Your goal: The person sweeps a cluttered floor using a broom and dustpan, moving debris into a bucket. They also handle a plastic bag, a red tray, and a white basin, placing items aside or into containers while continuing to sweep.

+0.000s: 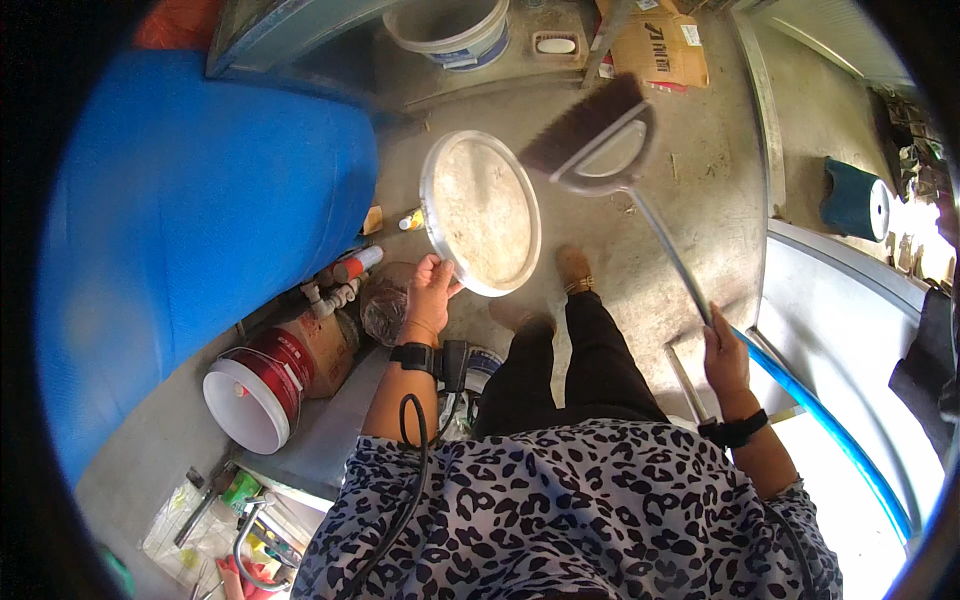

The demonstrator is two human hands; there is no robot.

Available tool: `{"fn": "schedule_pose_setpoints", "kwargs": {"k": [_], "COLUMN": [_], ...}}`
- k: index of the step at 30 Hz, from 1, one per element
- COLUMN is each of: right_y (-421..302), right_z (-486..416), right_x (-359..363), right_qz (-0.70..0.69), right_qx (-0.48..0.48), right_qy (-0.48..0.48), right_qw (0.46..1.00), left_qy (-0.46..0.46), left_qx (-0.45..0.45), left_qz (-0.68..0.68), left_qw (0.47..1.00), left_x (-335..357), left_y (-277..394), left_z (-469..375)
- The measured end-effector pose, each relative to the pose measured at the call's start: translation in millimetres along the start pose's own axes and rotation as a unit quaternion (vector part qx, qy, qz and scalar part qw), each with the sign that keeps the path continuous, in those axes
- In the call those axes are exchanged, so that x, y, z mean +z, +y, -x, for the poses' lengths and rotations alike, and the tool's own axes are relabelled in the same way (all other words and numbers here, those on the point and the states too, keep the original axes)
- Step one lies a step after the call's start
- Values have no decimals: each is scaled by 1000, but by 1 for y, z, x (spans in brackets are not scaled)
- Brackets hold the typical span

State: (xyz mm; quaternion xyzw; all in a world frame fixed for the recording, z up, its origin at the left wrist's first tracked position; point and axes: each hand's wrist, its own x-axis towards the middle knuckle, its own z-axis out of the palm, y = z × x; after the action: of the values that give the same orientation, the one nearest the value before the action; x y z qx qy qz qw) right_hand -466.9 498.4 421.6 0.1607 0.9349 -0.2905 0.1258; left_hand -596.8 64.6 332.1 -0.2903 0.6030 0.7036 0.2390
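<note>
My left hand (431, 289) grips the near rim of a round, dirty bucket lid (484, 214), which is tilted and has a pale raised edge. In my right hand (725, 352) is the metal handle of a broom (611, 154). The broom's dark bristle head is off the floor, as far as I can tell, to the right of the lid and a little above it in the picture. A small yellow bottle (412, 220) lies just beyond the lid's left edge.
A blue padded roll or sheet (217, 180) bulges in at left. Below it lie pipe fittings (330, 298) and a tipped red-and-white bucket (289, 360). Ahead stand a large bucket (457, 45) and flattened cardboard (660, 49). A blue hose (825, 420) and a stool (855, 202) are at right.
</note>
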Motion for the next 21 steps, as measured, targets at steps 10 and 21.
{"fn": "schedule_pose_setpoints", "kwargs": {"k": [10, 21], "right_y": [0, -36], "right_z": [-8, -18], "right_x": [-2, -14], "right_qz": [236, 246], "right_qx": [38, -46], "right_qy": [-92, -34], "right_qw": [967, 968], "left_qy": [31, -6], "left_qx": [27, 63], "left_qz": [19, -75], "left_qw": [999, 995], "left_x": [34, 35], "left_y": [3, 0], "left_z": [10, 7]}}
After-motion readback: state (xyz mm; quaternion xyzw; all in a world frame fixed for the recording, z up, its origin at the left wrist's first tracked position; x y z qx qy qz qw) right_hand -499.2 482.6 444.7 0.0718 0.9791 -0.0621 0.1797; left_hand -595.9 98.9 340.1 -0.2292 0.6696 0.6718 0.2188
